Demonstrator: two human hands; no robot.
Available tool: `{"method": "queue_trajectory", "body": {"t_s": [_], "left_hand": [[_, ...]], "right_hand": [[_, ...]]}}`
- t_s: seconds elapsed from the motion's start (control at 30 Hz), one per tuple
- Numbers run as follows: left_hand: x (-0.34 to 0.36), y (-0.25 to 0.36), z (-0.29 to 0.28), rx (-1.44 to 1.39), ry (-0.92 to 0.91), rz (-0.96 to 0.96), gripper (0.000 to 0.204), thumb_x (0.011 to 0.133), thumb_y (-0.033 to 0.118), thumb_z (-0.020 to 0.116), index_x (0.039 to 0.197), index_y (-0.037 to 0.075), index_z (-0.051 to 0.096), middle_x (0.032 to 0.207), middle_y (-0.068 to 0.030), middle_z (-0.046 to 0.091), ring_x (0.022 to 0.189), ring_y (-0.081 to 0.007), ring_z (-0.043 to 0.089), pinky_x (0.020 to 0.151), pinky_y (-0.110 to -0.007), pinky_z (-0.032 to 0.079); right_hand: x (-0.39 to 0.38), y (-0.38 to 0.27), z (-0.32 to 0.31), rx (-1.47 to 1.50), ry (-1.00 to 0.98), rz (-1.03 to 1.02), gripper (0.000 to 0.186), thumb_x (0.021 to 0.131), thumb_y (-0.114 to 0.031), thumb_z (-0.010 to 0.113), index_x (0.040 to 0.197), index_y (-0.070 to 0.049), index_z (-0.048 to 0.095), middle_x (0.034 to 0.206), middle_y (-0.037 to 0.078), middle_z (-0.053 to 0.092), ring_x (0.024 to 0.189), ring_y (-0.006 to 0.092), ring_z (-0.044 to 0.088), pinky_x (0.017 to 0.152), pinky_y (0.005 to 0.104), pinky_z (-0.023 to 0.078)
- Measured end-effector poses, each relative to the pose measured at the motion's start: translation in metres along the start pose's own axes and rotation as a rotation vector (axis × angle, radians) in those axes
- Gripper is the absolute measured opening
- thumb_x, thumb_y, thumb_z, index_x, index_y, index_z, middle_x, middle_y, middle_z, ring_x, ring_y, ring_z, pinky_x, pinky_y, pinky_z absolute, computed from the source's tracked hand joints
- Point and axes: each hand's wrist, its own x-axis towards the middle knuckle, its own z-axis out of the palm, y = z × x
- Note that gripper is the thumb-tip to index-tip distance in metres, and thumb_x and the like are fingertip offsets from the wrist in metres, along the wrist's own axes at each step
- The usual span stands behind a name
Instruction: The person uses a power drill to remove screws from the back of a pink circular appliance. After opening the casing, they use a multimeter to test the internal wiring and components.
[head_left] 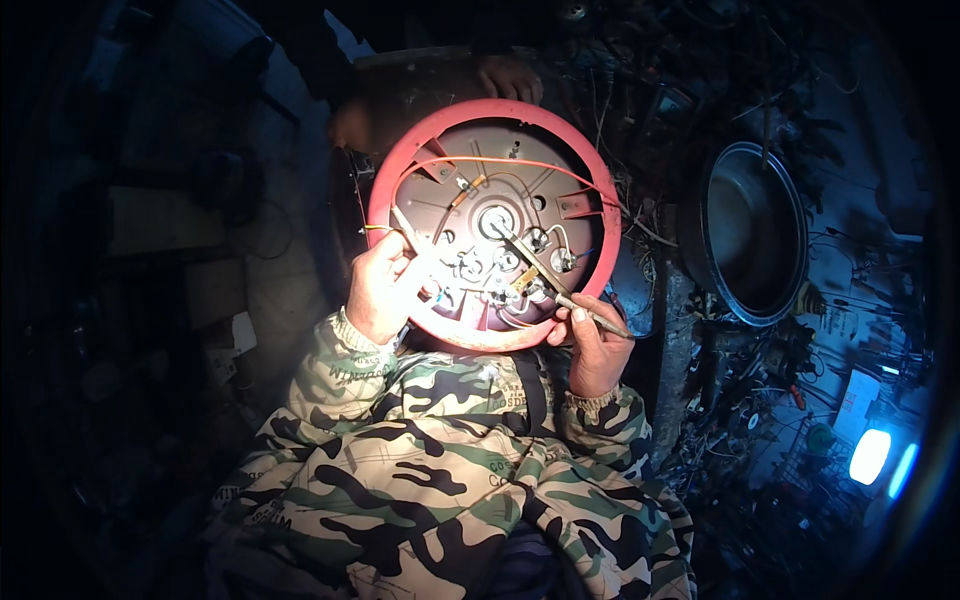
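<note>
A round appliance housing with a pinkish-red rim [607,235] lies open in front of me, its grey metal inside [520,180] showing wires, terminals and small brackets. My left hand [378,290] is at the lower left of the rim, fingers pinched on a white-sleeved wire end [401,216]; glare washes out the fingertips. An orange-red wire [510,161] arcs across the top of the housing. In my right hand [594,352], at the lower right, is a slim metal rod-like tool [557,284]. Its far end reaches the round centre piece [496,222].
Beyond the housing are another person's hands [510,78], one blurred. A deep metal pot [755,235] stands at the right. Tangled wires and parts [735,410] crowd the right side, near a bright lamp [870,457]. Dim boxes [165,245] sit at the left.
</note>
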Motion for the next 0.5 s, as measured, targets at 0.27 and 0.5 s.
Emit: {"method": "queue_trajectory", "body": {"t_s": [0.27,0.5], "left_hand": [[0.013,-0.002,0.001,-0.039,0.073,0.082,0.015,0.097,-0.002,0.062,0.111,-0.006,0.061,0.091,-0.0088,0.068,0.078,-0.0139,0.068,0.073,-0.027,0.057],[0.018,-0.013,-0.019,-0.064,0.132,0.12,0.011,0.1,0.006,0.062,0.107,-0.003,0.062,0.089,-0.0089,0.069,0.072,-0.0114,0.067,0.065,-0.022,0.052]], "right_hand": [[0.0,-0.013,0.007,-0.156,-0.03,-0.001,0.022,0.098,0.002,0.06,0.118,0.011,0.062,0.098,0.018,0.07,0.075,0.0183,0.067,0.07,0.0277,0.056],[0.004,-0.017,0.011,-0.624,-0.163,-0.354,0.021,0.088,0.006,0.069,0.109,0.004,0.071,0.097,0.015,0.071,0.084,0.0186,0.069,0.075,0.0271,0.054]]}}
